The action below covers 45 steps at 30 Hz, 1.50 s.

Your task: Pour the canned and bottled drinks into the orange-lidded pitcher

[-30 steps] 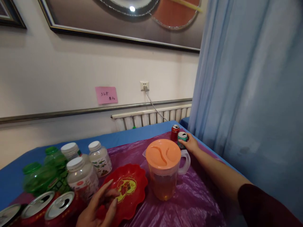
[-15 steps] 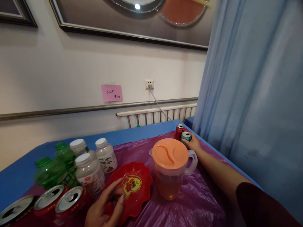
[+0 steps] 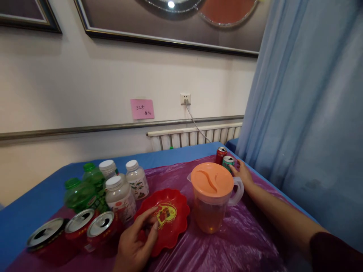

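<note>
My left hand hovers over the near left edge of a red scalloped plate with a yellow print, its fingers loosely bent and apart, holding nothing. Beyond the pitcher, my right hand is beside a small green drink can. Its fingers are spread away from the can; whether the thumb still touches it I cannot tell. Right behind the green can stands a red can, opened on top. A clear pitcher with an orange lid and amber liquid stands between my hands, its handle towards my right forearm.
On the left stand several opened red cans, green plastic bottles and white-capped clear bottles. A purple plastic sheet lies over the blue tabletop. A blue curtain hangs along the right side.
My right hand has let go of the green can; its fingers have opened and moved slightly right. The whole view has shifted a little, while my left hand keeps its pose by the plate.
</note>
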Motion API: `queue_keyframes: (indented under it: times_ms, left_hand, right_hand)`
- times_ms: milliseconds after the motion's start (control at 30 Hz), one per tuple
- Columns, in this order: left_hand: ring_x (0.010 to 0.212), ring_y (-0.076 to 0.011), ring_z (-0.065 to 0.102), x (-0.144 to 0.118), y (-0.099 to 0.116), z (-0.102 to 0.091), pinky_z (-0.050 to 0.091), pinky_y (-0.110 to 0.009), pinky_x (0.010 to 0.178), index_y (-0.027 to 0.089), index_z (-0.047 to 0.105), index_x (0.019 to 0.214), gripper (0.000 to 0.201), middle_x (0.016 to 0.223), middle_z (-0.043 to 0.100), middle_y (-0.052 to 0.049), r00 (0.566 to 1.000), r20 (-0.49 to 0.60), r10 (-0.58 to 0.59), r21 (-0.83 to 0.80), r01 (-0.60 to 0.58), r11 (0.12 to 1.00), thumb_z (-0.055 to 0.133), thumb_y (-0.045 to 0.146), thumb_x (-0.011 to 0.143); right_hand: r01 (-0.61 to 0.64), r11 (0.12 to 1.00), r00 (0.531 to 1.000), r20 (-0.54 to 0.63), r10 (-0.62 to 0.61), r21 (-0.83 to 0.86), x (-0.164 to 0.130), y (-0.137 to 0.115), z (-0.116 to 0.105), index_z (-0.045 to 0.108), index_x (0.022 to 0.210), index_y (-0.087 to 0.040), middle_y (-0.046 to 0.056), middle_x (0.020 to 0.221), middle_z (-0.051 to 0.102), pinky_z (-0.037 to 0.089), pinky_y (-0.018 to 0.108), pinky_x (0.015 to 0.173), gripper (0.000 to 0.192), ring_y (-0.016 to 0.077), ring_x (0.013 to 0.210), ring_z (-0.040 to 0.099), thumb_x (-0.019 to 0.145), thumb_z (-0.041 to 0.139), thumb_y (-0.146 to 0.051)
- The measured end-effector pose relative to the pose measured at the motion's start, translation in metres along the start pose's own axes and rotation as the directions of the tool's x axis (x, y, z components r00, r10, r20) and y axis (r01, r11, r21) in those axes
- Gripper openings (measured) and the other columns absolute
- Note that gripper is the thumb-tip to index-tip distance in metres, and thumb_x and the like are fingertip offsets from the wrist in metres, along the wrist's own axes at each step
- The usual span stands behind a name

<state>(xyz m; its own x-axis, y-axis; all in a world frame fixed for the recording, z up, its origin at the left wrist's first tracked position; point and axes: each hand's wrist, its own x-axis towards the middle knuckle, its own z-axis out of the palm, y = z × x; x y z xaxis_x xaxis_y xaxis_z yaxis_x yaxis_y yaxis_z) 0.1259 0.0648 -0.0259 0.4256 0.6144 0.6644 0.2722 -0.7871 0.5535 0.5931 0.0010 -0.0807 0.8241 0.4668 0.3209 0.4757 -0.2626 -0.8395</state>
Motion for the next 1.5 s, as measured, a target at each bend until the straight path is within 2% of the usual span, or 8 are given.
queue_keyframes:
  times_ms: [233,333,400,533,633,1000,1400,1500]
  left_hand:
    - [0.07,-0.0162,0.075,-0.002,0.025,-0.002,0.061,-0.023,0.068,0.018,0.068,0.118,0.028,0.082,0.077,-0.004,0.999,0.044,0.01,-0.019,-0.009,1.0,0.06,0.025,0.093]
    - [0.071,-0.0155,0.074,-0.004,0.031,-0.001,0.06,-0.023,0.069,0.018,0.067,0.119,0.028,0.082,0.076,-0.004,1.0,0.019,0.017,-0.041,-0.016,0.999,0.06,0.022,0.093]
    - [0.072,-0.0156,0.074,-0.006,0.034,0.0,0.059,-0.023,0.069,0.018,0.067,0.119,0.028,0.083,0.076,-0.003,0.999,-0.006,0.033,-0.048,-0.033,0.998,0.06,0.02,0.092]
    - [0.07,-0.0149,0.073,-0.005,0.038,0.0,0.058,-0.023,0.069,0.017,0.068,0.118,0.028,0.084,0.077,-0.004,0.995,-0.054,0.084,-0.024,-0.085,0.996,0.06,0.017,0.091]
    - [0.071,-0.015,0.073,-0.003,0.041,-0.005,0.058,-0.023,0.069,0.017,0.069,0.115,0.026,0.085,0.077,-0.004,0.988,-0.105,0.116,0.004,-0.116,0.993,0.061,0.017,0.09]
    - [0.068,-0.014,0.07,0.006,0.046,-0.019,0.058,-0.025,0.067,0.017,0.069,0.11,0.021,0.08,0.073,-0.003,0.952,-0.282,-0.118,-0.273,0.038,0.961,0.064,0.027,0.092]
    - [0.06,-0.0116,0.067,0.008,0.071,-0.064,0.057,-0.023,0.058,0.018,0.069,0.1,0.024,0.076,0.072,0.0,0.732,-0.559,-0.39,-0.573,0.0,0.82,0.077,0.032,0.082]
    - [0.079,-0.022,0.074,-0.018,0.073,-0.076,0.062,-0.033,0.062,0.026,0.07,0.113,0.031,0.091,0.076,-0.006,0.845,-0.456,-0.281,-0.344,0.125,0.931,0.067,0.047,0.09]
  right_hand:
    - [0.103,0.972,0.974,-0.218,-0.057,0.21,-0.109,-0.037,-0.081,0.057,0.13,-0.022,0.01,0.116,0.068,0.054,0.048,0.097,0.05,0.0275,0.106,0.068,0.095,0.051,-0.057]
    - [0.334,0.897,0.938,-0.193,-0.287,0.291,-0.183,-0.058,-0.107,0.065,0.115,-0.026,0.011,0.117,0.068,0.058,0.046,0.091,0.024,0.0286,0.107,0.068,0.097,0.059,-0.041]
    - [0.521,0.805,0.844,-0.027,-0.536,0.283,-0.229,-0.073,-0.109,0.067,0.108,-0.029,0.009,0.108,0.07,0.061,0.039,0.085,0.014,0.0257,0.1,0.071,0.096,0.06,-0.026]
    - [0.751,0.536,0.469,0.259,-0.844,0.386,-0.292,-0.095,-0.081,0.063,0.121,-0.027,0.008,0.106,0.076,0.063,0.028,0.081,0.035,0.0203,0.095,0.075,0.093,0.056,-0.009]
    - [0.738,0.54,0.379,0.414,-0.827,0.404,-0.311,-0.097,-0.058,0.06,0.128,-0.023,0.01,0.117,0.075,0.062,0.032,0.092,0.039,0.0215,0.106,0.073,0.093,0.051,-0.006]
    - [0.707,0.596,0.396,0.485,-0.78,0.382,-0.319,-0.084,-0.046,0.062,0.12,-0.022,0.011,0.114,0.073,0.061,0.038,0.092,0.028,0.0229,0.106,0.071,0.097,0.051,-0.01]
    - [0.746,0.58,0.392,0.487,-0.78,0.328,-0.323,-0.077,-0.045,0.066,0.118,-0.024,0.011,0.118,0.073,0.061,0.038,0.095,0.024,0.0245,0.109,0.072,0.097,0.058,-0.016]
    - [0.761,0.555,0.372,0.475,-0.798,0.336,-0.322,-0.078,-0.045,0.066,0.118,-0.023,0.01,0.116,0.074,0.061,0.035,0.094,0.025,0.0236,0.109,0.072,0.097,0.057,-0.015]
